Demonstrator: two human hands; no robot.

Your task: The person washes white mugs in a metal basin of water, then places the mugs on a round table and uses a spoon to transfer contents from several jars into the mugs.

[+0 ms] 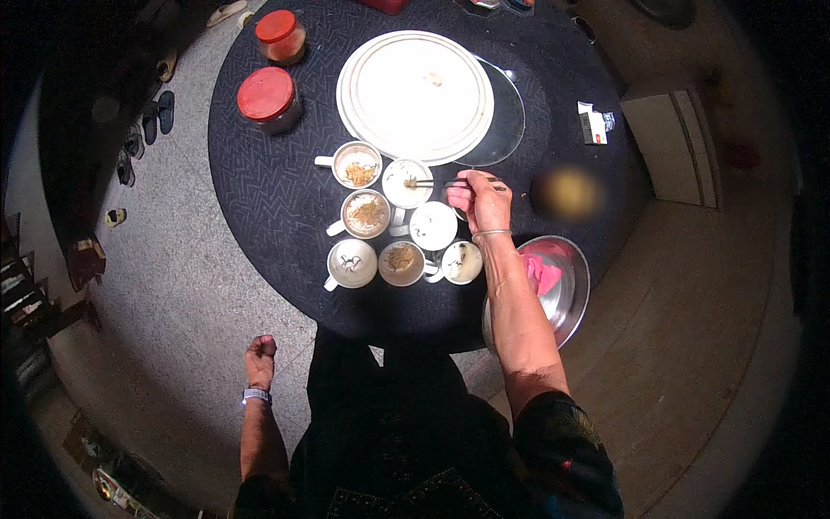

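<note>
My right hand (484,201) reaches over the table and pinches a thin, dark-handled spoon (439,183). The spoon's tip, with a little brown stuff at it, is over a white mug (398,192) next to the large plate. Several white mugs stand close together around it. Light brown granules lie in one mug (357,154), and brown powder shows in another mug (401,263). Dark marks are visible inside the front left mug (352,275). Away from the table, my left hand (261,350) hangs low over the floor, fingers curled in, nothing seen in it.
Behind the mugs lies a big round white plate (406,104), overlapping a glass disc (503,130). Two red-lidded jars (266,93) stand at the far left. At right are a steel bowl (571,316) with pink cloth (540,275), a blurred round thing (568,192) and a white packet (595,125).
</note>
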